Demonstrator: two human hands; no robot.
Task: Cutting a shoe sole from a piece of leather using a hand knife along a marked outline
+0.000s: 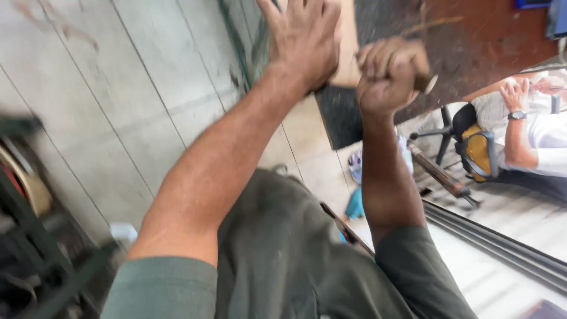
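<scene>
My left hand (304,38) is spread flat, fingers apart, pressing on a light wooden piece (348,59) at the top middle. Just to its right, my right hand (387,74) is clenched in a fist around a brownish tool handle (426,82) whose end pokes out on the right side. What kind of tool it is stays hidden inside the fist. Both forearms reach up from my grey-green shirt (277,260). The picture is blurred by motion.
A dark mat (348,115) lies under the wooden piece on a pale tiled floor (130,88). A seated person (531,130) on an office chair is at the right. A dark metal rack (35,248) stands at lower left. Long metal bars (502,248) lie at lower right.
</scene>
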